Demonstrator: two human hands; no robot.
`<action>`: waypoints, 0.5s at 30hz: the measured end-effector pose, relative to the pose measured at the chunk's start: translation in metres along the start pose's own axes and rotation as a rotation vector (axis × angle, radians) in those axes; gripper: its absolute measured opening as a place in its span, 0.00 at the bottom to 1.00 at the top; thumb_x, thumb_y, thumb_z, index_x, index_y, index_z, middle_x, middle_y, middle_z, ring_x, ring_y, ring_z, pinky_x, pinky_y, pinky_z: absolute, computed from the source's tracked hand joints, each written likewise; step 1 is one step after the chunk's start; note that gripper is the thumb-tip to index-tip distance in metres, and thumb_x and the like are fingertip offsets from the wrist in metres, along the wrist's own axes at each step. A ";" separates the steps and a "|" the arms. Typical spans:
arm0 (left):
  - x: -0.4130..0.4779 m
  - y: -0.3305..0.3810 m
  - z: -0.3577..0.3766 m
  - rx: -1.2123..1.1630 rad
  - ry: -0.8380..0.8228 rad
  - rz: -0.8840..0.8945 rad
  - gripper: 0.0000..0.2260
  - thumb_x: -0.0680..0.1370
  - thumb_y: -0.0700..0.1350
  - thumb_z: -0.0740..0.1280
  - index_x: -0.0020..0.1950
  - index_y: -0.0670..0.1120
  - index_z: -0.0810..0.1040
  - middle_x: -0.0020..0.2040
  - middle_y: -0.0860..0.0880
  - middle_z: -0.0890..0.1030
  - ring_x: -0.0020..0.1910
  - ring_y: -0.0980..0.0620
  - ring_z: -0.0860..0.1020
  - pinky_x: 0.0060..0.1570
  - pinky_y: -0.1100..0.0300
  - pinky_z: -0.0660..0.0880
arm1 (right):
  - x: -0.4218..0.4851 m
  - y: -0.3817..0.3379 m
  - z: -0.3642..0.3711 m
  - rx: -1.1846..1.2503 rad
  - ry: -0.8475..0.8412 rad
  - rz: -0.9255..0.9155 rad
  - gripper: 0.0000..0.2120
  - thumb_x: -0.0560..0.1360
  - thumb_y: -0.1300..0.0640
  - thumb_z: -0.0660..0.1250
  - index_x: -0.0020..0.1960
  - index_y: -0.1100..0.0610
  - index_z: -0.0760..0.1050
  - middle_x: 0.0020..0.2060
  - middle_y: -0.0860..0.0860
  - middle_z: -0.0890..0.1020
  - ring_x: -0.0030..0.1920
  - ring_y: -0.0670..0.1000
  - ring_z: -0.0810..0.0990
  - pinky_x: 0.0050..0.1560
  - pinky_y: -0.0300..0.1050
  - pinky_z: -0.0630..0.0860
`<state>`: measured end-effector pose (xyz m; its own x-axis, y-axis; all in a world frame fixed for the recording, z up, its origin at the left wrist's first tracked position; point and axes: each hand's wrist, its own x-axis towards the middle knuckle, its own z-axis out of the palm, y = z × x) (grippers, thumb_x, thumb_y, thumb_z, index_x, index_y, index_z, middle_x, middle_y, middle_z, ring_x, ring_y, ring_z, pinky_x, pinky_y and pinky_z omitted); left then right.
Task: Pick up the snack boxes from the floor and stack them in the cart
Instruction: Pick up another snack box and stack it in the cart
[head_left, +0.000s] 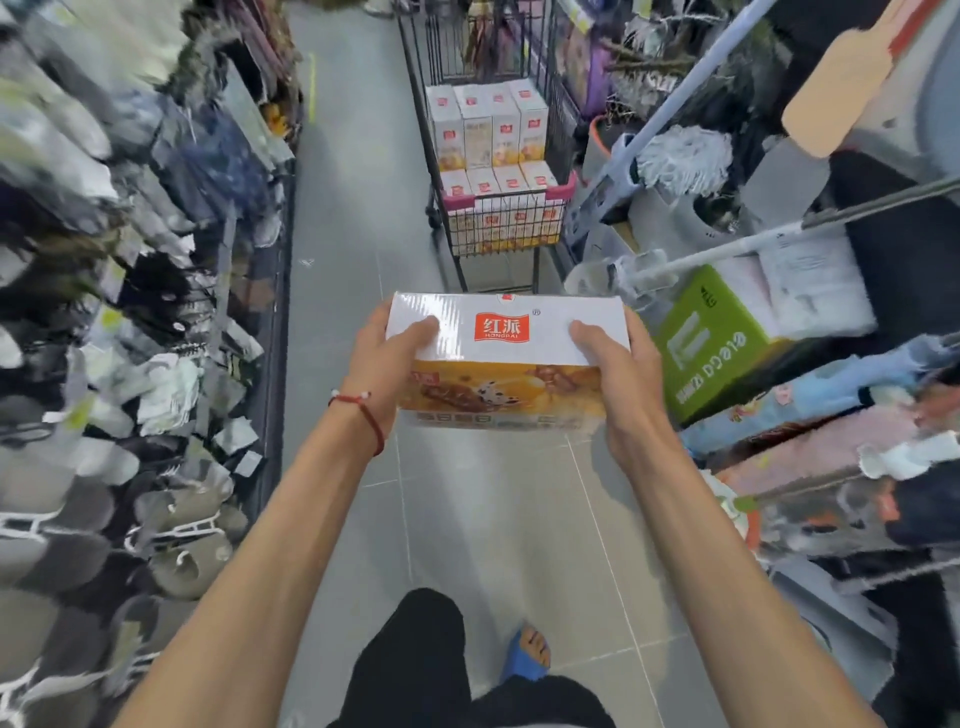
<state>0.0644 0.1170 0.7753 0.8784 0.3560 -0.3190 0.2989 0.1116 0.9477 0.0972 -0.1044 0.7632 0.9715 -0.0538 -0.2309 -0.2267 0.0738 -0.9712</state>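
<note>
Head view of a shop aisle. A snack box (506, 374), white on top with a red logo and an orange printed front, is held in the air above the grey tiled floor (353, 249), level and broadside to the viewer, short of the cart (561, 188). The left grip (387, 358) clasps the box's left end, with the thumb laid on the top face and the fingers hidden round the side; a red cord bracelet (363, 410) circles that wrist. The right grip (618, 374) clasps the right end in the same way, thumb on top. Ahead, the wire cart stands on the floor with matching boxes (488, 130) stacked upright in two tiers inside it. A green carton (711, 338) and a mop (680, 156) lie to the right of the aisle; blurred racks of slippers (104, 364) line the left. A foot in a blue sandal (527, 654) shows below.
</note>
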 end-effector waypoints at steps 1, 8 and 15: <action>0.017 0.005 0.001 -0.002 0.013 -0.003 0.16 0.81 0.47 0.66 0.69 0.52 0.73 0.56 0.49 0.84 0.49 0.49 0.85 0.46 0.54 0.81 | 0.017 -0.003 0.008 -0.002 -0.009 0.010 0.18 0.77 0.51 0.71 0.66 0.48 0.76 0.56 0.51 0.86 0.55 0.53 0.87 0.56 0.59 0.84; 0.160 0.041 -0.002 0.020 0.050 -0.014 0.14 0.81 0.48 0.65 0.67 0.53 0.73 0.55 0.50 0.84 0.50 0.49 0.84 0.52 0.51 0.81 | 0.152 -0.018 0.078 -0.006 -0.028 0.029 0.16 0.78 0.54 0.70 0.66 0.49 0.77 0.55 0.50 0.87 0.56 0.53 0.87 0.55 0.58 0.85; 0.317 0.100 -0.019 0.045 -0.005 0.004 0.15 0.80 0.47 0.65 0.68 0.53 0.73 0.54 0.50 0.84 0.46 0.50 0.85 0.44 0.55 0.81 | 0.275 -0.045 0.163 0.015 0.030 -0.005 0.20 0.76 0.52 0.71 0.67 0.49 0.76 0.58 0.49 0.86 0.58 0.52 0.85 0.62 0.61 0.82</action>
<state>0.3653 0.2587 0.7694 0.8814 0.3516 -0.3153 0.3116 0.0688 0.9477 0.3862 0.0401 0.7527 0.9700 -0.0846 -0.2277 -0.2204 0.0883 -0.9714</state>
